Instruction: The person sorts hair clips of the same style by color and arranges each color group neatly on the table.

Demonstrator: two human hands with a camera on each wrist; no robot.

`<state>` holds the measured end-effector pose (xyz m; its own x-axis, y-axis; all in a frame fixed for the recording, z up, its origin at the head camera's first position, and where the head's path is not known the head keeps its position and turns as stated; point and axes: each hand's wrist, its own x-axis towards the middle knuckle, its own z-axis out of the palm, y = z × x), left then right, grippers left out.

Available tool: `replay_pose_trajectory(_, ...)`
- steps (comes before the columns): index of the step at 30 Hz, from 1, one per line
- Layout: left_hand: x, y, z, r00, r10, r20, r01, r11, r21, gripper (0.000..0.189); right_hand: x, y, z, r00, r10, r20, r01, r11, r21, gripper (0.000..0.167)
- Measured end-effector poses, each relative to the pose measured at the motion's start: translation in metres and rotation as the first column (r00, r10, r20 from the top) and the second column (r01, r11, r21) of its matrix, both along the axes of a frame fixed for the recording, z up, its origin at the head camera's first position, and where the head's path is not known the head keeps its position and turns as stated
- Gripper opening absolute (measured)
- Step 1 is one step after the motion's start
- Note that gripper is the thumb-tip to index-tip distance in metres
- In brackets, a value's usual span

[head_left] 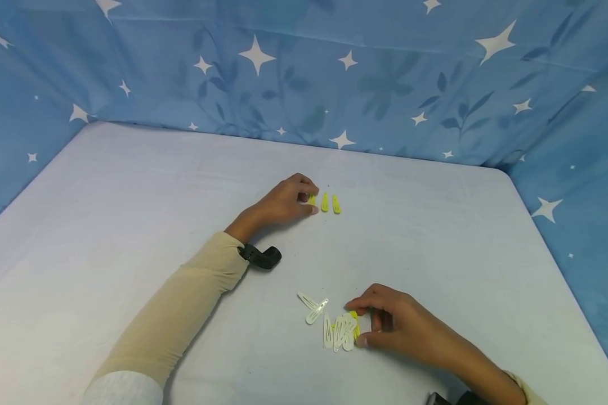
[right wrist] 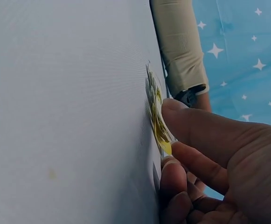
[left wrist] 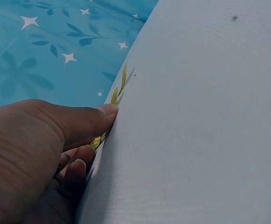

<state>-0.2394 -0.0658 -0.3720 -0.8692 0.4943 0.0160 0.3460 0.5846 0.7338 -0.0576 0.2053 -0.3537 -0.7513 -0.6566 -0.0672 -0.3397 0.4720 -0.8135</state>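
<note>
Near the middle of the table, my left hand (head_left: pixel 286 201) pinches a yellow snap hair clip (head_left: pixel 311 199) between thumb and fingers, the clip partly hidden by them. Just right of it lie two more yellow hair clips (head_left: pixel 325 202), side by side in a row. Closer to me, my right hand (head_left: pixel 402 323) has its thumb and fingertips at the two ends of a yellow hair clip (head_left: pixel 356 323) on the right edge of a small pile. White hair clips (head_left: pixel 338 332) make up most of that pile. In the right wrist view the thumb covers part of the pile (right wrist: pixel 155 109).
Two white hair clips (head_left: pixel 316 311) lie crossed just left of the pile. The white table (head_left: pixel 436 236) is bordered by blue curtains (head_left: pixel 304 73) with stars and leaves at the back and sides. A dark wrist device (head_left: pixel 263 257) sits on the left sleeve.
</note>
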Motion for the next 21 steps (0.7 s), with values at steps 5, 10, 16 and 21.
replay_pose_trajectory(5, -0.0008, 0.0010, 0.0002, 1.000, -0.006, 0.002, 0.006, 1.000, 0.002, 0.045, 0.0014, -0.0001, -0.0010, 0.999, 0.004, -0.034, -0.004, 1.000, 0.011, 0.043)
replay_pose_trajectory(10, -0.0014, 0.0003, -0.0004, 1.000, 0.006, 0.002, -0.006, 1.000, -0.011, 0.045, 0.0011, -0.0009, -0.0031, 0.996, 0.026, -0.089, -0.025, 1.000, 0.010, 0.041)
replay_pose_trajectory(16, -0.0010, 0.0002, -0.0001, 1.000, 0.002, -0.002, -0.002, 1.000, 0.005, 0.044, 0.0005, -0.0016, -0.0034, 0.996, 0.017, -0.091, -0.015, 1.000, 0.024, 0.038)
replay_pose_trajectory(21, -0.0004, 0.0006, -0.0009, 1.000, 0.010, -0.001, -0.010, 1.000, 0.004, 0.044, 0.0005, -0.0020, -0.0039, 0.997, 0.003, -0.079, -0.001, 1.000, 0.025, 0.040)
